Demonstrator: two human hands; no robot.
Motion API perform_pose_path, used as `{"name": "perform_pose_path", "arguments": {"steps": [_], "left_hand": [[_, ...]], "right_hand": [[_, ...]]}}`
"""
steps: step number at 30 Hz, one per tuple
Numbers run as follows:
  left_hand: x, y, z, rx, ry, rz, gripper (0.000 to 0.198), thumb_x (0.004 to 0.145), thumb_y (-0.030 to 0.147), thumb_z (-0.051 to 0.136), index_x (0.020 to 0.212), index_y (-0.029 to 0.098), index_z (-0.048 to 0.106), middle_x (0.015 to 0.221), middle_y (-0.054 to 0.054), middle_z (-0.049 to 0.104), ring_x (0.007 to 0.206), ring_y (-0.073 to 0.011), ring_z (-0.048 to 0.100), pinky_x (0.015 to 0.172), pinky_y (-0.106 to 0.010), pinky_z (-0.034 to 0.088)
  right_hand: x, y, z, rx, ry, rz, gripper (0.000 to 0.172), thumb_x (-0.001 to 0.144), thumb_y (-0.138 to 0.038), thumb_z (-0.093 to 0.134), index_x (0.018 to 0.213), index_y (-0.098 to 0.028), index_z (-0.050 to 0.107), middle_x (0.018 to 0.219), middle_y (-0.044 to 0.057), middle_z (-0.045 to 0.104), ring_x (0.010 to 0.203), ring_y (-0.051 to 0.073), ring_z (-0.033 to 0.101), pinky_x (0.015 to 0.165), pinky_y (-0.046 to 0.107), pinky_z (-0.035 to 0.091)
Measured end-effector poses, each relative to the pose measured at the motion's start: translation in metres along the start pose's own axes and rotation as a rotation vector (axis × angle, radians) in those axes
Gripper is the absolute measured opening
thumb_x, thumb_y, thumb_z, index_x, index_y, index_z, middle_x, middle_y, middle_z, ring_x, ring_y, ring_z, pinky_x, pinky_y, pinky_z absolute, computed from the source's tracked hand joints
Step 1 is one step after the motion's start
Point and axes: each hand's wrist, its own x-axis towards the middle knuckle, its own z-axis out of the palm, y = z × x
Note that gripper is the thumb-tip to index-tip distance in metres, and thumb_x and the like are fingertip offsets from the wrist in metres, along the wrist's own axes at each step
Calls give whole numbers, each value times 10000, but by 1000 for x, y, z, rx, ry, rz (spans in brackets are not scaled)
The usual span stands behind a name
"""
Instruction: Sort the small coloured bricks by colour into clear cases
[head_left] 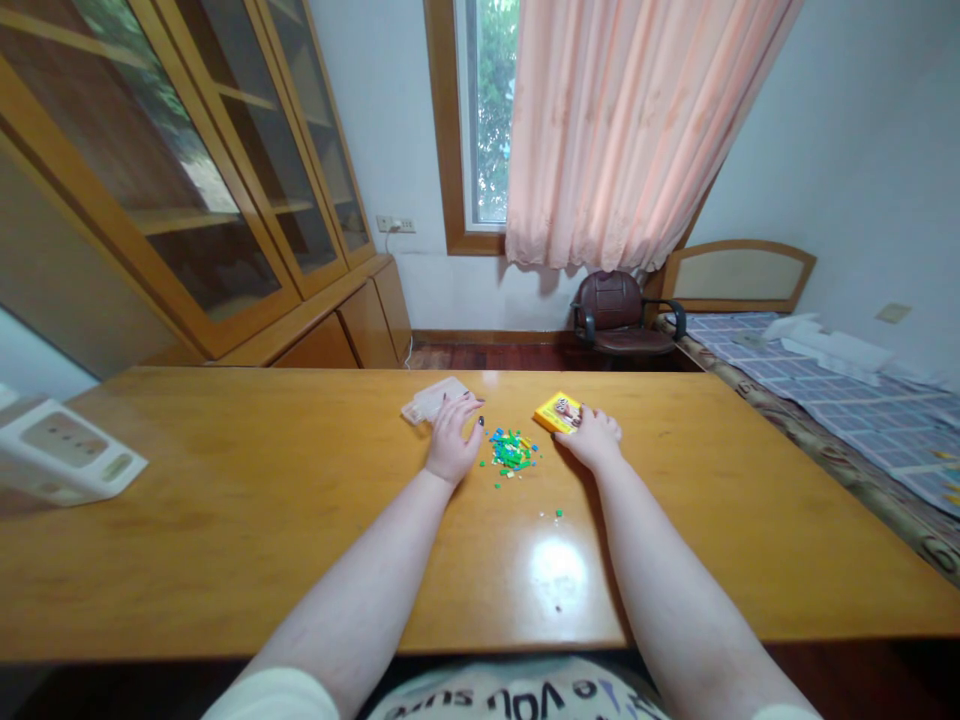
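My left hand is over the table, just left of a small heap of building bricks, mostly green with blue, yellow and white ones. Its thumb and fingers are apart, and I see nothing held in it. Behind these fingers lies a clear plastic case, partly covered by them. My right hand grips the right side of a flat yellow box with a picture on top. The thumb is at the box's near edge, and the fingers cover its right end. The box lies on the table.
A few loose pieces, one of them a green brick, lie nearer to me on the wooden table. A white plastic holder stands at the left edge. Beyond the table are a glass-door cabinet, an office chair and a bed.
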Motion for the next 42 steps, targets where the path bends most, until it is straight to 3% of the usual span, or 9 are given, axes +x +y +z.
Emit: {"name": "perform_pose_path", "arguments": {"steps": [3, 5, 9, 13, 18, 27, 36, 42], "left_hand": [[-4, 1, 8, -178, -153, 6, 232, 808, 220, 497, 999, 192, 627, 1041, -71, 667, 1044, -209, 590, 1032, -412, 388], [-7, 1, 16, -302, -223, -74, 243, 812, 254, 530, 1027, 187, 621, 1064, -83, 660, 1038, -213, 597, 997, -409, 422], [-11, 0, 32, -733, -301, -310, 571, 715, 439, 688, 1188, 161, 530, 1209, -148, 596, 1094, -263, 583, 963, -432, 450], [-14, 0, 36, -991, -405, -471, 769, 551, 589, 765, 1133, 126, 570, 1202, -187, 608, 1101, -321, 577, 968, -447, 441], [-14, 0, 33, -987, -413, -521, 810, 505, 544, 809, 1153, 122, 570, 1229, -186, 597, 1142, -335, 549, 1002, -458, 407], [-11, -5, 37, -906, -347, -454, 617, 659, 499, 728, 1138, 146, 566, 1187, -132, 631, 1097, -282, 580, 979, -433, 431], [-8, -5, 37, -831, -250, -498, 468, 714, 424, 681, 1078, 145, 586, 1141, -107, 659, 1059, -257, 605, 973, -438, 436], [-7, -8, 37, -768, -166, -509, 414, 742, 391, 655, 1069, 154, 566, 1127, -91, 665, 1065, -238, 604, 973, -423, 440]], "right_hand": [[-6, -9, 0, 79, 58, -38, 796, 587, -528, 691, 1245, -128, 490, 1185, 182, 524, 1128, 351, 450, 970, 456, 311], [-13, -17, 1, 193, 120, -117, 816, 610, -515, 676, 1296, -141, 443, 1218, 165, 514, 1143, 332, 442, 990, 449, 312], [-36, -39, 5, 458, 168, -342, 810, 636, -482, 669, 1325, -140, 416, 1251, 141, 500, 1156, 286, 447, 1021, 412, 340], [-55, -54, 11, 558, 83, -555, 827, 598, -442, 712, 1335, -191, 432, 1285, 130, 467, 1187, 292, 430, 1022, 443, 360], [-51, -52, 14, 626, 19, -556, 821, 592, -400, 732, 1333, -190, 449, 1302, 130, 467, 1208, 291, 429, 1034, 452, 357], [-36, -43, 28, 1012, -100, -558, 768, 677, -459, 707, 1342, -177, 446, 1315, 138, 517, 1206, 289, 492, 1013, 450, 391], [-34, -44, 33, 1167, -142, -521, 785, 719, -556, 647, 1362, -161, 429, 1389, 145, 461, 1263, 272, 454, 1042, 438, 375], [-33, -44, 32, 1142, -85, -523, 593, 820, -547, 527, 1288, -183, 521, 1329, 114, 532, 1224, 263, 492, 1022, 432, 394]]}}
